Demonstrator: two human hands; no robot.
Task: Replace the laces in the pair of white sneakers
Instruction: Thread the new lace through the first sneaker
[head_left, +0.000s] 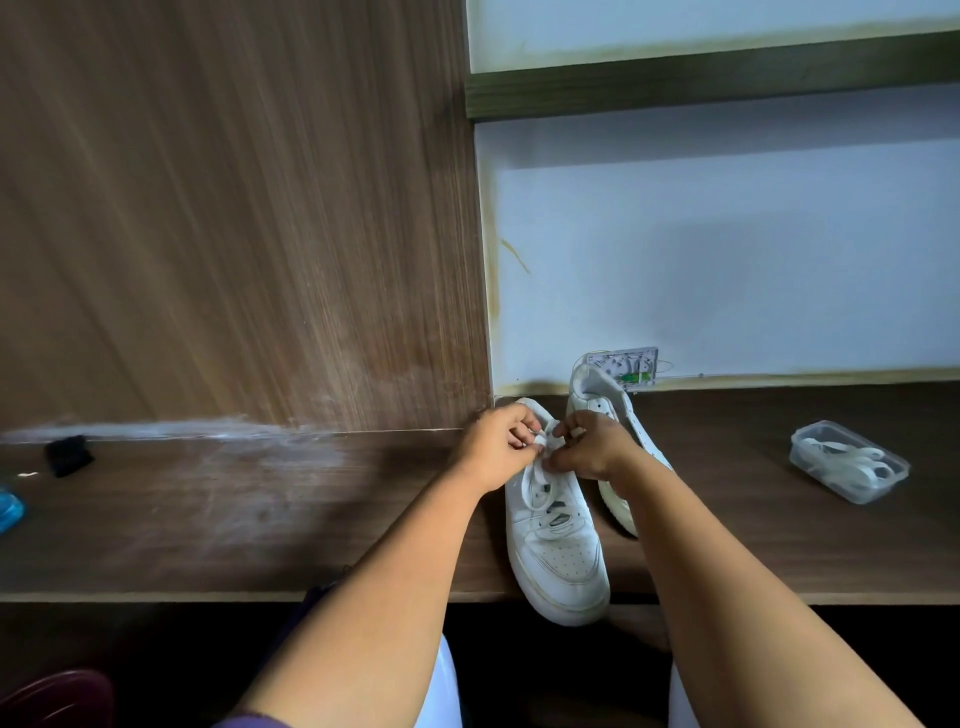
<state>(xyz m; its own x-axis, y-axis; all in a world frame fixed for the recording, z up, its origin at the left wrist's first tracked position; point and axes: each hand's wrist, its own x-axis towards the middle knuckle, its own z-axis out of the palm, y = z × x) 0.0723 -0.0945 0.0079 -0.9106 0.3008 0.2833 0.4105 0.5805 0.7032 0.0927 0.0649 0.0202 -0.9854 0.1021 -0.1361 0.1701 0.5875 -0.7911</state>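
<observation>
**Lace work at the top eyelets of the near sneaker**

A brown wood-grain worktop (218, 519) runs across the view, backed by a wooden panel on the left and a pale wall on the right. Two white sneakers stand on it: the near sneaker (558, 551) has its toe hanging over the front edge, and the far sneaker (610, 415) stands just beside it, on its right, partly hidden by the right forearm. Well apart to the right sits a clear plastic tub (849, 462) with white laces coiled inside.

Both hands meet over the upper eyelets of the near sneaker. The left hand (496, 447) and the right hand (589, 447) each pinch a bit of the white lace (540, 486), fingers closed narrow on it; loose crossings show lower down the tongue.

Whether this lace is coming out or going in cannot be told. Judging by the tub, still full of laces, the step looks like work on the first shoe. The next move calls for a fine pinch on the lace end and a pull straight through the eyelet.
</observation>
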